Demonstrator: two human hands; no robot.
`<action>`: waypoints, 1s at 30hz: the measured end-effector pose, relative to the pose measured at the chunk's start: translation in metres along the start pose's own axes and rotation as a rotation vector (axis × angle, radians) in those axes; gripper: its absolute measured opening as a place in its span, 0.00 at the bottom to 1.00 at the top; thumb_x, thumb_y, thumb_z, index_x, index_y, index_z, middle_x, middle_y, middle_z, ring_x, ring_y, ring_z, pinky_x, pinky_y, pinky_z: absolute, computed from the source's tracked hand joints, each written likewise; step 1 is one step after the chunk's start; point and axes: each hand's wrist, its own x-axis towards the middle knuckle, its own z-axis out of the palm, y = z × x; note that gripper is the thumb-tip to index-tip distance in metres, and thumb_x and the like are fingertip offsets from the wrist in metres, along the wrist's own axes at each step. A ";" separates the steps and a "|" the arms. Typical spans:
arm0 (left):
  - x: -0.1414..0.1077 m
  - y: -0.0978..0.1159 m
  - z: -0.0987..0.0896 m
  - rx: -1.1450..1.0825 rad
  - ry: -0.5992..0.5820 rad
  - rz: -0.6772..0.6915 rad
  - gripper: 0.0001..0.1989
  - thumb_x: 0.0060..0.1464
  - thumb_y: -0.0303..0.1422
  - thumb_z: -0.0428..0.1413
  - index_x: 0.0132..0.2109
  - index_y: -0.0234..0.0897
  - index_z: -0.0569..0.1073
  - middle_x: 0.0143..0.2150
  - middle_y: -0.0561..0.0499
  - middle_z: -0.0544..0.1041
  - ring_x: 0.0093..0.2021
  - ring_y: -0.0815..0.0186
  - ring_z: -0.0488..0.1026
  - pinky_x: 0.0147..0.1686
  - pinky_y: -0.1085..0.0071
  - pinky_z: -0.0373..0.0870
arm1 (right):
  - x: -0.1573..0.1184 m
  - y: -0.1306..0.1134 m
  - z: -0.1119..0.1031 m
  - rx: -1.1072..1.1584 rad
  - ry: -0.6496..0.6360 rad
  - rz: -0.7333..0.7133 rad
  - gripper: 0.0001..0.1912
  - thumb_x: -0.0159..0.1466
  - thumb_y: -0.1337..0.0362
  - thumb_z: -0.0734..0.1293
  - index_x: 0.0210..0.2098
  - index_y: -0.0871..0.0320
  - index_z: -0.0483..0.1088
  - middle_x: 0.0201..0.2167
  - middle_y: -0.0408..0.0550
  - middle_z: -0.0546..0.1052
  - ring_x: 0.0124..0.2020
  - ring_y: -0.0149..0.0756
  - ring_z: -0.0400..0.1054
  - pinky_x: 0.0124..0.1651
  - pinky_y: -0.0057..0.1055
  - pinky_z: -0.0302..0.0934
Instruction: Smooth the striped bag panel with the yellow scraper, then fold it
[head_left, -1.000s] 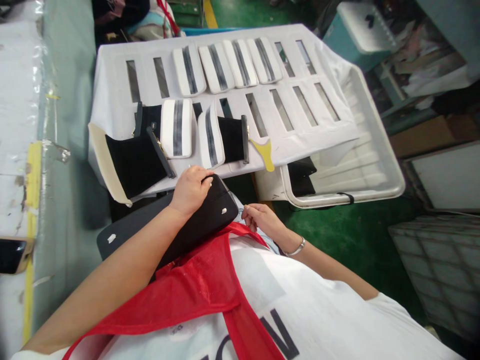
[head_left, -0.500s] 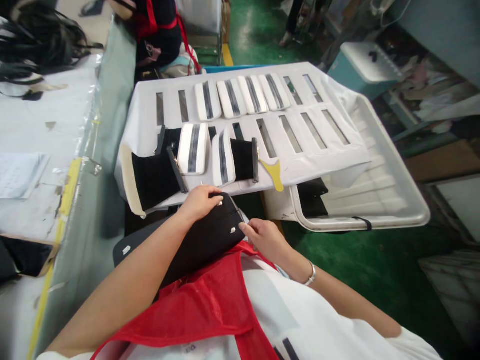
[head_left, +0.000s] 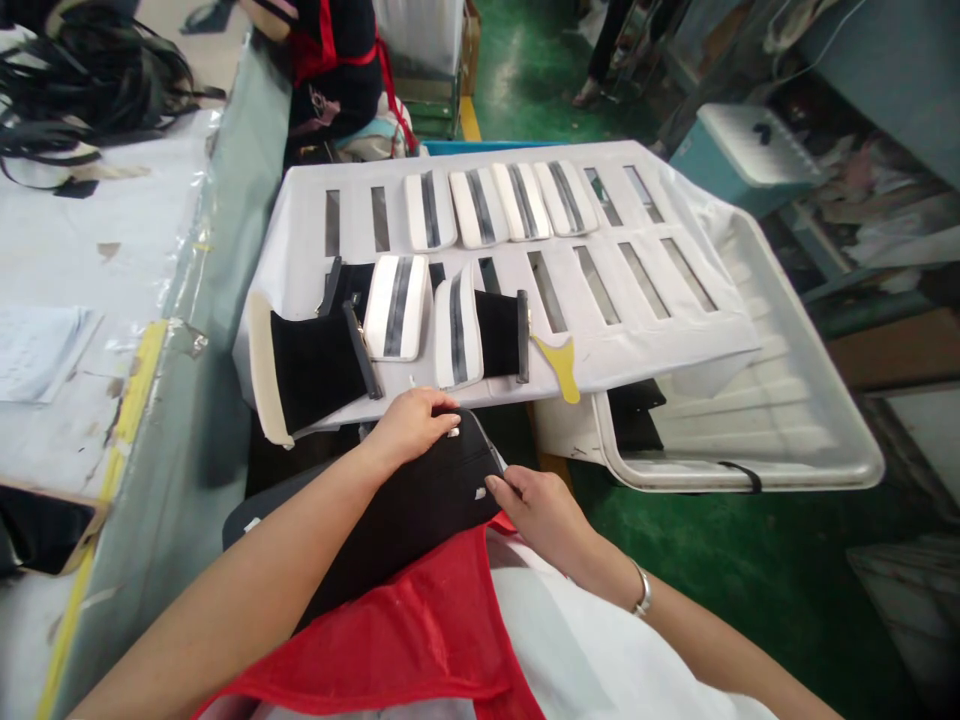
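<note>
A flat black case point(head_left: 420, 520) with rounded corners and small white tabs lies across my lap, over a red apron. My left hand point(head_left: 412, 430) grips its far edge, the thumb on top near one white tab. At the right edge, my right hand point(head_left: 541, 505) pinches the rim between thumb and fingers. Whether a zipper pull sits in that pinch is hidden. Just beyond stand white pouches point(head_left: 397, 305) with a dark zipper strip and black fabric pieces point(head_left: 319, 350) with dark bars. A yellow flat tool point(head_left: 560, 368) hangs over the board's front edge.
The pouches rest on a white slotted board point(head_left: 690, 330), laid over a large white tub point(head_left: 817, 400). On the left is a workbench point(head_left: 150, 240) with black straps point(head_left: 90, 80) and a phone point(head_left: 49, 525). A co-worker point(head_left: 337, 60) sits at the far left.
The view has shifted, so the board and pouches appear slightly lower and farther right. Both hands keep their hold on the black case, with little other movement.
</note>
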 end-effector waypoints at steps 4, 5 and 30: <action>-0.004 -0.003 -0.004 -0.011 0.000 0.075 0.14 0.53 0.35 0.53 0.44 0.36 0.78 0.43 0.47 0.78 0.44 0.61 0.74 0.49 0.66 0.68 | -0.001 0.006 0.003 0.028 0.002 0.035 0.23 0.65 0.55 0.59 0.17 0.57 0.52 0.15 0.40 0.58 0.18 0.28 0.50 0.24 0.29 0.40; -0.005 -0.004 -0.005 -0.047 -0.012 0.086 0.14 0.53 0.35 0.53 0.44 0.36 0.78 0.43 0.47 0.78 0.44 0.62 0.74 0.49 0.66 0.68 | -0.001 0.005 0.003 0.029 0.008 0.036 0.23 0.65 0.55 0.59 0.17 0.57 0.52 0.15 0.40 0.59 0.18 0.28 0.50 0.24 0.29 0.40; 0.000 0.016 0.007 0.131 0.138 0.049 0.05 0.50 0.31 0.54 0.32 0.36 0.75 0.33 0.51 0.75 0.34 0.65 0.71 0.36 0.70 0.65 | -0.007 0.015 0.009 0.293 0.018 0.159 0.17 0.61 0.58 0.62 0.18 0.59 0.64 0.15 0.42 0.68 0.19 0.26 0.59 0.23 0.24 0.46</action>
